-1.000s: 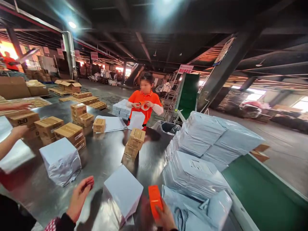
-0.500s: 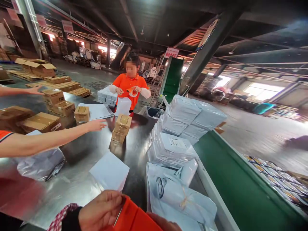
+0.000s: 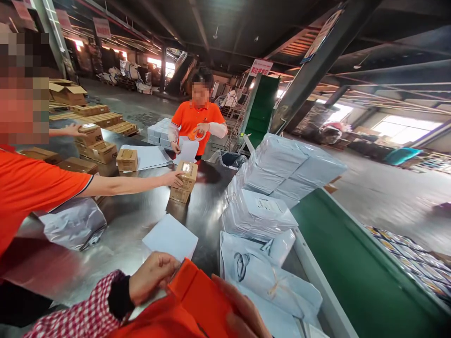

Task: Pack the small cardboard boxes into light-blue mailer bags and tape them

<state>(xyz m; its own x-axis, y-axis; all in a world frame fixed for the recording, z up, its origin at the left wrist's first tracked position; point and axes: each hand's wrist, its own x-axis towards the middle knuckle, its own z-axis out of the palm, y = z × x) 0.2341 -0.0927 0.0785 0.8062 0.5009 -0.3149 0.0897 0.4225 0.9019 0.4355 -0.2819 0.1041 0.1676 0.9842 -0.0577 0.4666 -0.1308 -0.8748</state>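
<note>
Left fingers (image 3: 165, 266) pinched together on the orange piece's (image 3: 202, 293) left edge, right fingers (image 3: 234, 295) curled around its other side, could slip if either grip loosened, dropping it onto the bench (image 3: 130, 227) beside the parcel (image 3: 171, 236).

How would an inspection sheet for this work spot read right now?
Surface: shiny metal table.
Things: orange object in hand; white-topped package beyond.
Clutter: stacked white packages, folded white bags at right.
Grippers: bare hands; right hand holds the orange object, left hand pinches at its edge.
Cables: nothing seen on the table.
Surroundings: green conveyor; person in orange touching a carton; another person opposite.
</note>
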